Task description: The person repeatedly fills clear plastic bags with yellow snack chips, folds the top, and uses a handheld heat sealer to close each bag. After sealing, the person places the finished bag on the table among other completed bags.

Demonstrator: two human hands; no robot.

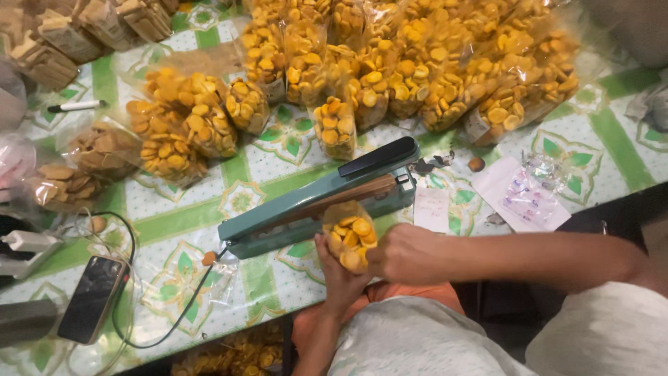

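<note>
Both hands' grip on biscuit bag (350, 237), at heat sealer (316, 202)

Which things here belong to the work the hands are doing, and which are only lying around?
In use:
- left hand
- right hand
- small bag of yellow biscuits held by both
- teal heat sealer

Lying about:
- phone
- marker pen
- paper sheet
- piled filled bags
</note>
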